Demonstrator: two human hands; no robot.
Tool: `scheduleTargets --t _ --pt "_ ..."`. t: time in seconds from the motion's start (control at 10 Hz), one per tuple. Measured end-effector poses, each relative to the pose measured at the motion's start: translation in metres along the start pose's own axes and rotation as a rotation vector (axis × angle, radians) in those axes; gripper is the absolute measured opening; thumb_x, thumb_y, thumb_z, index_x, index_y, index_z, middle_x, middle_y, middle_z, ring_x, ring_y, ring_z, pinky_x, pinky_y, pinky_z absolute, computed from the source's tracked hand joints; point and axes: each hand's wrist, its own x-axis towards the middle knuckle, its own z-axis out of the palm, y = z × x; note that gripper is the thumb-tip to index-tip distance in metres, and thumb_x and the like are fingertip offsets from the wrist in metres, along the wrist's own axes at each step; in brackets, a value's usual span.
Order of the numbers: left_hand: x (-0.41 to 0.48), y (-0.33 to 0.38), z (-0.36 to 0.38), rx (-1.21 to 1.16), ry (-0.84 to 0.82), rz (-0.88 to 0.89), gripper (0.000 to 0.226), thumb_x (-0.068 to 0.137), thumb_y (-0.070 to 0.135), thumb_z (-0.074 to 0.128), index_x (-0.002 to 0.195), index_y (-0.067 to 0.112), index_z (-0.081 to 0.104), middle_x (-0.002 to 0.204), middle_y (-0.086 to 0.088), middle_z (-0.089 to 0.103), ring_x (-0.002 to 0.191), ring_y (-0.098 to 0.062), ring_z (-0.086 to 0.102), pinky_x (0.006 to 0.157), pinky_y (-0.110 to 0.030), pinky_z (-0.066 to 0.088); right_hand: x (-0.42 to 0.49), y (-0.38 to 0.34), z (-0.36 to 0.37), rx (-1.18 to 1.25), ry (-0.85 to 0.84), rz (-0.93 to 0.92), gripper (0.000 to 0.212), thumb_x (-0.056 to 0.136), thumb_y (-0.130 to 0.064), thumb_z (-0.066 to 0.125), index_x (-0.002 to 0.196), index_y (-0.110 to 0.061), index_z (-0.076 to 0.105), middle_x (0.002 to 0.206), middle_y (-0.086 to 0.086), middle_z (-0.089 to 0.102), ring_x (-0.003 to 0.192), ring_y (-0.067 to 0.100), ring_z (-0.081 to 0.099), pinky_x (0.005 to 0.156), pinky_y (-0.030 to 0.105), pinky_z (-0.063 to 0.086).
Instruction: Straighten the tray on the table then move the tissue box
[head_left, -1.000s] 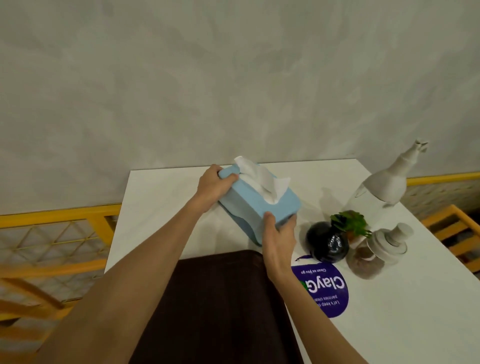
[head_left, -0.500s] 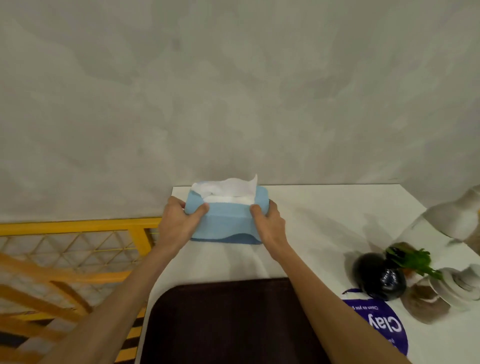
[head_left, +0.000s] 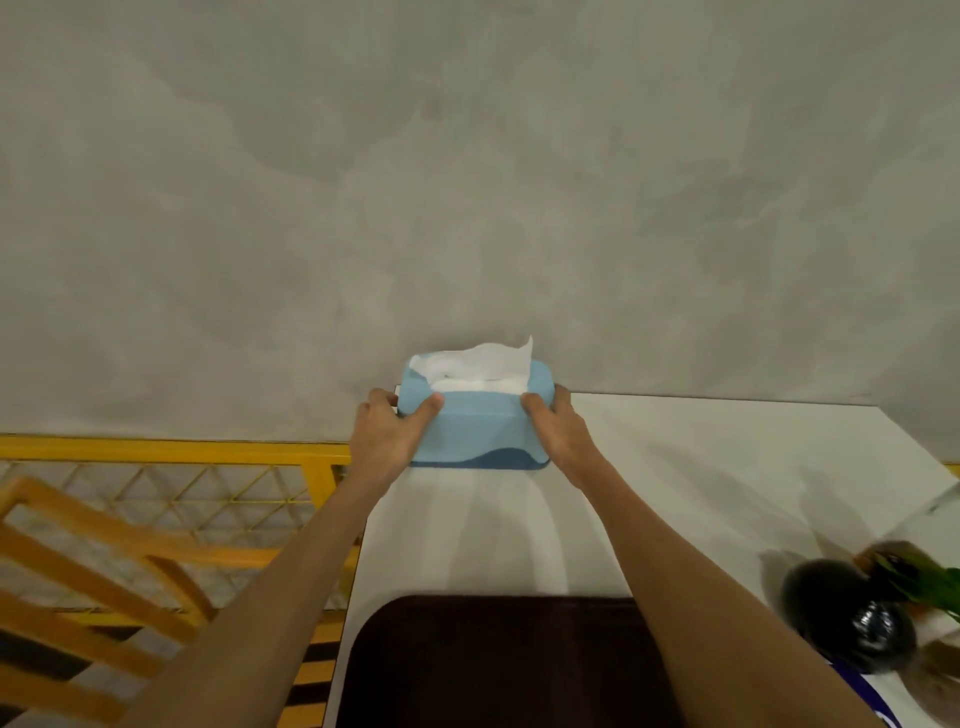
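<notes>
Both my bare forearms reach up from the bottom of the frame toward its center. My left hand (head_left: 383, 435) clamps the left end of the tissue box (head_left: 475, 426), thumb on its front face. My right hand (head_left: 558, 429) grips the right end, fingers curled behind.

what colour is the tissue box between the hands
Light blue plastic tissue box with a darker blue wavy band along its base; head view.

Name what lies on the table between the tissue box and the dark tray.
Nothing: the head view shows bare white table between tissue box and tray.
</notes>
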Motion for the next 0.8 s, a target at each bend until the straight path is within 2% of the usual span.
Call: scheduleTargets --t 0.2,0.3,0.4,0.5,0.6,0.7,0.8 --pt "0.01 0.003 0.003 0.009 -0.015 0.009 0.065 0.082 0.057 0.061 0.121 0.007 0.048 0.121 -0.014 0.056 0.106 -0.03 0.058 0.081 -0.038 0.049 0.012 -0.004 0.002 -0.014 -0.042 0.007 0.059 0.097 -0.043 0.037 0.146 -0.015 0.02 0.139 0.016 0.047 0.117 0.03 0.05 0.095 0.041 0.043" --pt "0.012 0.001 0.003 0.016 -0.018 0.003 0.064 0.081 0.058 0.06 0.12 0.008 0.047 0.12 -0.013 0.056 0.105 -0.029 0.058 0.081 -0.038 0.049 0.015 -0.004 0.001 -0.009 -0.051 0.009 0.058 0.097 -0.042 0.037 0.146 -0.015 0.019 0.139 0.016 0.046 0.105 0.024 0.047 0.091 0.038 0.042" --pt "0.012 0.001 0.003 -0.001 -0.021 -0.006 0.065 0.081 0.058 0.06 0.121 0.008 0.047 0.12 -0.014 0.056 0.105 -0.029 0.058 0.082 -0.038 0.05 0.017 -0.004 0.0 -0.015 -0.062 0.023 0.06 0.097 -0.043 0.037 0.146 -0.015 0.02 0.138 0.016 0.047 0.105 0.026 0.048 0.09 0.037 0.042" --pt "0.009 0.005 0.002 -0.03 -0.038 -0.022 0.068 0.083 0.054 0.061 0.127 0.006 0.043 0.126 -0.016 0.052 0.109 -0.03 0.056 0.08 -0.035 0.048 0.018 -0.006 -0.001 -0.049 -0.055 0.047 0.064 0.096 -0.048 0.036 0.146 -0.012 0.021 0.139 0.017 0.047 0.118 0.033 0.051 0.096 0.042 0.044" --pt "-0.001 0.015 -0.003 -0.014 -0.008 -0.006 0.072 0.088 0.047 0.057 0.141 0.006 0.031 0.138 -0.017 0.04 0.119 -0.034 0.05 0.089 -0.038 0.045 0.01 -0.009 -0.006 -0.078 -0.015 0.054 0.067 0.097 -0.047 0.032 0.149 -0.008 0.015 0.146 0.019 0.041 0.128 0.037 0.046 0.104 0.044 0.04" --pt "-0.016 0.023 -0.009 0.005 0.067 0.033 0.067 0.091 0.04 0.055 0.143 0.006 0.029 0.142 -0.018 0.035 0.124 -0.036 0.047 0.098 -0.043 0.043 -0.002 -0.009 -0.017 -0.092 0.036 0.031 0.064 0.1 -0.04 0.031 0.15 -0.005 0.012 0.146 0.021 0.04 0.13 0.036 0.043 0.096 0.038 0.039" --pt "-0.039 0.033 -0.014 0.065 0.138 0.109 0.058 0.092 0.027 0.056 0.14 0.005 0.034 0.14 -0.018 0.039 0.122 -0.036 0.049 0.096 -0.044 0.045 -0.021 -0.009 -0.031 -0.148 0.056 -0.009 0.06 0.1 -0.032 0.034 0.149 -0.004 0.014 0.141 0.023 0.043 0.126 0.036 0.046 0.083 0.031 0.034"
